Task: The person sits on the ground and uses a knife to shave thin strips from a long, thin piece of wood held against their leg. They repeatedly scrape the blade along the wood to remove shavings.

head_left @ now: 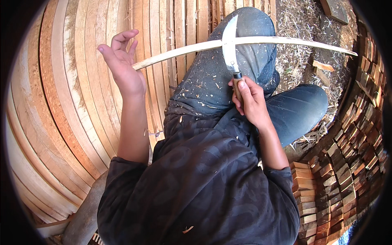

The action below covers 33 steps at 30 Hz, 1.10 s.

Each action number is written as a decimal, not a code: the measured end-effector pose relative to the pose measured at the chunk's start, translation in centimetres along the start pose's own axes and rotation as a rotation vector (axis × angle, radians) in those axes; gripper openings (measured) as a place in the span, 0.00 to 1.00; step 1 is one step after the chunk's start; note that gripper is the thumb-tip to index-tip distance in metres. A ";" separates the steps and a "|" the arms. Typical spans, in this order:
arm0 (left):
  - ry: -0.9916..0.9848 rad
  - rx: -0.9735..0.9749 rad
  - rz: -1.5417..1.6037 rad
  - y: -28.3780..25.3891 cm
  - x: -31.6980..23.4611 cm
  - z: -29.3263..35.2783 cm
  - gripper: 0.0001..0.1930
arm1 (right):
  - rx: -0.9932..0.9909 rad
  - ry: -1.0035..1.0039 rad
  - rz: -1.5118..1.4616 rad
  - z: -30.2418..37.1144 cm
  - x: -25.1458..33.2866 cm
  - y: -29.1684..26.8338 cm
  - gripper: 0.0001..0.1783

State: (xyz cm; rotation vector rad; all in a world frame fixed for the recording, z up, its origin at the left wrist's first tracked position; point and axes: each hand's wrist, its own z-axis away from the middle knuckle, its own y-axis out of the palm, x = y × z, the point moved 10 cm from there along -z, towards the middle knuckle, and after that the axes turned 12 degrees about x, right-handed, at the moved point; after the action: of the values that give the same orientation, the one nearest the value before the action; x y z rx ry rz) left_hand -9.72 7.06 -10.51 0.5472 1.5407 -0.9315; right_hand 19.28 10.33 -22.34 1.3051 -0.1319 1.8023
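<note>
A long, thin, pale wooden strip (179, 52), bowed in the view, lies across my raised thigh and reaches out to the right. Its left end meets the edge of my left hand (124, 67), whose fingers are spread and not wrapped round it. My right hand (250, 98) is closed on the wooden handle of a curved knife (230, 55). The blade points away from me and crosses the strip above my knee; whether it touches the wood I cannot tell.
Long sawn boards (81, 53) lie side by side at the left. Wood shavings (300, 45) cover the ground at the far right, with a few offcuts (323, 65). Stacked wood pieces (347, 155) rise along the right. A rounded log (85, 210) is at the lower left.
</note>
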 end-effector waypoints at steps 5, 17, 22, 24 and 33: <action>-0.013 0.000 0.029 0.1 -0.2 0.1 0.38 | -0.311 -0.180 -0.244 0.3 0.6 -3.0 0.20; -0.008 0.011 0.065 -0.2 0.1 0.0 0.39 | -0.037 0.036 -0.009 0.1 0.5 0.3 0.21; -0.011 -0.001 0.063 -0.1 0.3 0.1 0.39 | 0.043 0.085 -0.129 0.2 -0.7 1.9 0.24; -0.009 0.002 0.048 -0.1 0.2 0.3 0.39 | 0.135 0.133 -0.235 0.0 -1.1 1.7 0.26; -0.008 -0.005 0.054 -0.1 0.2 0.2 0.38 | -0.010 -0.035 -0.523 -0.1 -0.4 0.8 0.28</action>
State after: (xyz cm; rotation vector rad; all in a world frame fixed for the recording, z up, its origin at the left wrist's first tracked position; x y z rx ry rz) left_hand -9.72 6.76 -10.64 0.5777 1.5135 -0.8875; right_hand 18.72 9.68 -22.35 1.2251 0.1687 1.3317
